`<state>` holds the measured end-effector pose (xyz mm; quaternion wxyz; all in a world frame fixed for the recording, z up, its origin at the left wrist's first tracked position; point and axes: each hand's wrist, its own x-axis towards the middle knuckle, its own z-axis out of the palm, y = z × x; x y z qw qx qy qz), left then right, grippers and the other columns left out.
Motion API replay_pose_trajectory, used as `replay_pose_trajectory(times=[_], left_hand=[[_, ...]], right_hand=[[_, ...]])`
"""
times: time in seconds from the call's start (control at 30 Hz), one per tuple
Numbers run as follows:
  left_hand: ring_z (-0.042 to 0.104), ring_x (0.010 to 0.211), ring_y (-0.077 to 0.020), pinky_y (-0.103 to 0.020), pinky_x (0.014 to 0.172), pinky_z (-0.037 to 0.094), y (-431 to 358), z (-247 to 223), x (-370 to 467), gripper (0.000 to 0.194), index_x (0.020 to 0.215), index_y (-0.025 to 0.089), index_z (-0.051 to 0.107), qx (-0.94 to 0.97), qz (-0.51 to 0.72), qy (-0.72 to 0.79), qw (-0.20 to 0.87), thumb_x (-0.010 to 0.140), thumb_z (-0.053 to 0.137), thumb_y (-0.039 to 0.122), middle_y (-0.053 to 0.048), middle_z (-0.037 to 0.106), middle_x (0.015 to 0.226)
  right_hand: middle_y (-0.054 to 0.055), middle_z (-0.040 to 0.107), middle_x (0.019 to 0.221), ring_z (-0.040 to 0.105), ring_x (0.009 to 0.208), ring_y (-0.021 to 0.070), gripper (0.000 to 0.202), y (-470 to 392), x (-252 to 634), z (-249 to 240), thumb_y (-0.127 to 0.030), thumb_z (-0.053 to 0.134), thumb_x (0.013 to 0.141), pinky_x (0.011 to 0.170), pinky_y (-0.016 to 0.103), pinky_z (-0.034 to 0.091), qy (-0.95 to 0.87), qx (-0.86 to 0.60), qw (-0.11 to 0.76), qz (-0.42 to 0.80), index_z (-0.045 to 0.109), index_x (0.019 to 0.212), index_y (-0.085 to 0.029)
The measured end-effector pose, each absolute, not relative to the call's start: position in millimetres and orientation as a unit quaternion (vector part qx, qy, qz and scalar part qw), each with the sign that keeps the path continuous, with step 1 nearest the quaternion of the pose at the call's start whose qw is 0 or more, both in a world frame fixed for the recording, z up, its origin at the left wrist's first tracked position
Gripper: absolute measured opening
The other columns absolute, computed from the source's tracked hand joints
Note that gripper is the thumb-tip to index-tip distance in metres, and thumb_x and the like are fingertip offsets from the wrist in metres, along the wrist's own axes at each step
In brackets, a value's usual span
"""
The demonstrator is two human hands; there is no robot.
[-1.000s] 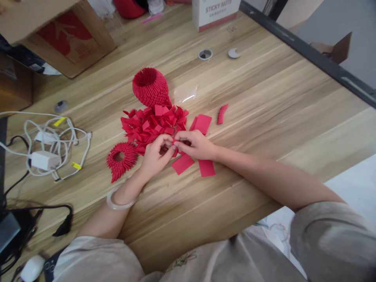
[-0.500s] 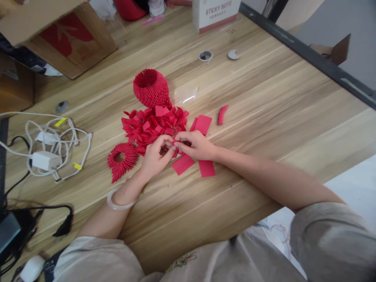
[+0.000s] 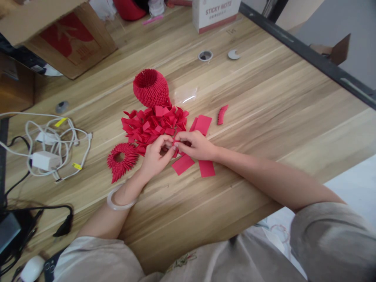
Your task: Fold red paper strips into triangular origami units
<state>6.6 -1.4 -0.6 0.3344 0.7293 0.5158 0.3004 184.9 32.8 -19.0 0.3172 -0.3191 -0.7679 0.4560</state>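
Between the fingertips of my left hand (image 3: 158, 154) and my right hand (image 3: 195, 145) is a small red paper piece (image 3: 175, 143), mostly covered by the fingers. Both hands are closed in a pinch and meet over the table. Just beyond them lies a heap of folded red paper pieces (image 3: 152, 123). Flat red paper strips (image 3: 203, 124) lie by and under my right hand. Left of my left hand sits a spiky red paper ring (image 3: 122, 158). Behind the heap stands a round red folded-paper bowl (image 3: 151, 88). A short curved row of joined pieces (image 3: 222, 114) lies to the right.
Tangled white cables with a charger (image 3: 45, 160) lie at the left. An open cardboard box (image 3: 96, 47) stands at the back left, and a sticky note box (image 3: 216, 15) at the back. A cable hole (image 3: 205, 55) is set in the wooden table (image 3: 279, 109).
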Motion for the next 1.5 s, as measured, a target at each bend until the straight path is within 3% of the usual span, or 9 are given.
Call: replay_pose_trajectory(times=[1.5], left_hand=[[0.061,0.061,-0.0094,-0.018,0.057,0.046,-1.5,-1.9,6.0,0.016,0.094,0.017,0.051,0.728,0.303,0.511,0.341,0.086,0.057,0.030,0.000,0.066,0.071]], right_hand=[[-0.002,0.055,0.060,0.044,0.054,0.0062,0.015,33.5,184.1,-20.2,-0.022,0.049,0.084,0.056,0.018,0.031,-0.768,-0.319,0.330,0.446,0.059,0.079,-0.012]])
